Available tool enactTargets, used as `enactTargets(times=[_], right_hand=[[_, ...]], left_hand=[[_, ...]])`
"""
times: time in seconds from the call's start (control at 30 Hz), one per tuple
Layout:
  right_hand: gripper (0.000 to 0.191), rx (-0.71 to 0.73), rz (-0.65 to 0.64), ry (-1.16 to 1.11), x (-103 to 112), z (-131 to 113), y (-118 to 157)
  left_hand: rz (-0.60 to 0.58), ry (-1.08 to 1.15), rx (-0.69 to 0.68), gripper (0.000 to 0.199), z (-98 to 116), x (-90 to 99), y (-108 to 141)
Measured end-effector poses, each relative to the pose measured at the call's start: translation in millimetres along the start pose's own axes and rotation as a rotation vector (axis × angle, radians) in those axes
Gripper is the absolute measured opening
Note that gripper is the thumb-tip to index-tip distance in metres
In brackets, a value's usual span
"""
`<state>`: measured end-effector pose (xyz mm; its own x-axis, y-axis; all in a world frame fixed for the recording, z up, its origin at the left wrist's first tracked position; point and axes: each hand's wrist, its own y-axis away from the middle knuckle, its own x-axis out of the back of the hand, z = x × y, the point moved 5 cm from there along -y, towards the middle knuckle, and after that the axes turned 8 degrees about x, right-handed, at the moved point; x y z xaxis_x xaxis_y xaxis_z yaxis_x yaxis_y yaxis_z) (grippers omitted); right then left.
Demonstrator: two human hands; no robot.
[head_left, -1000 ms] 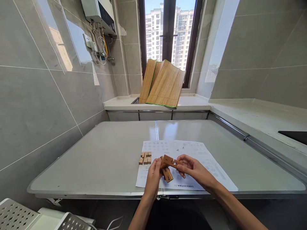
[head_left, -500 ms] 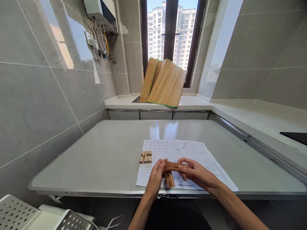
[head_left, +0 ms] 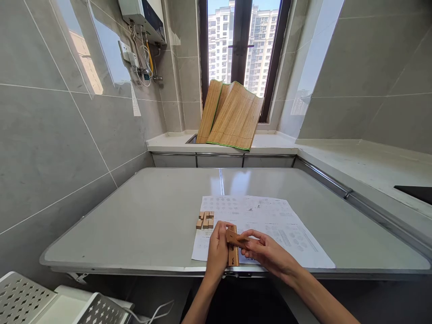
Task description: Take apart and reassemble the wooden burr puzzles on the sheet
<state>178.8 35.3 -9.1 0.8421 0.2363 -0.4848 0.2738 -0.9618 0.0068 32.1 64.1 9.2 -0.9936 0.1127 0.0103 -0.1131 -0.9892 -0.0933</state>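
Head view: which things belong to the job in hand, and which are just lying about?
Job in hand:
dark wooden pieces, held in the left hand and right hand
likely the printed sheet and small wooden blocks

Just lying about:
bamboo mat
white perforated container

One brown wooden piece (head_left: 233,259) is held by the left hand (head_left: 218,248) at the near side of the table (head_left: 141,220). A second piece (head_left: 232,237) is held across it by the right hand (head_left: 268,252); whether they are joined cannot be told. Below, a printed sheet (head_left: 270,213) is spread, with small blocks (head_left: 205,221) at its left edge. Far, a mat (head_left: 236,117) is seen before the window (head_left: 239,60).
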Motion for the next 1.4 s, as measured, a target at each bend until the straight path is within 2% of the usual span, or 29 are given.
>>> enactTargets(times=[0.17,0.27,0.5,0.6,0.7,0.77,0.87,0.97,1.3,1.4], right_hand=[[0.040,0.039,0.036,-0.001,-2.2,7.2,-1.0],[0.039,0.051,0.029,-0.003,-5.8,11.7,-2.5],[0.036,0.042,0.093,-0.096,-11.1,23.7,-1.5],[0.036,0.028,0.126,-0.148,-10.2,25.7,-0.9],[0.040,0.023,0.192,-0.247,-7.3,23.5,-2.5],[0.038,0.027,0.219,-0.320,-6.5,20.5,-4.2],[0.034,0.025,0.217,-0.392,-6.9,16.3,-5.5],[0.028,0.010,0.196,-0.396,-6.2,14.1,-3.2],[0.031,-0.060,0.115,-0.312,1.1,9.0,15.6],[0.036,-0.019,0.150,-0.258,13.8,4.7,16.4]], left_hand=[[0.069,0.037,0.044,0.050,-8.5,2.6,0.7],[0.065,0.051,0.034,0.050,-8.5,2.2,1.5],[-0.022,0.080,0.050,0.047,-7.2,-0.5,0.8],[-0.043,0.169,0.080,0.044,-7.8,0.3,1.1],[-0.149,0.317,0.117,0.050,-6.3,-3.8,4.2],[-0.238,0.356,0.085,0.054,-2.7,-7.3,6.9],[-0.331,0.295,-0.006,0.072,1.1,-10.3,9.6],[-0.360,0.206,-0.035,0.085,-0.7,-10.8,9.9],[-0.348,0.062,-0.078,0.095,-1.2,-10.5,10.2],[-0.329,0.037,-0.102,0.090,-1.6,-11.8,9.8]])
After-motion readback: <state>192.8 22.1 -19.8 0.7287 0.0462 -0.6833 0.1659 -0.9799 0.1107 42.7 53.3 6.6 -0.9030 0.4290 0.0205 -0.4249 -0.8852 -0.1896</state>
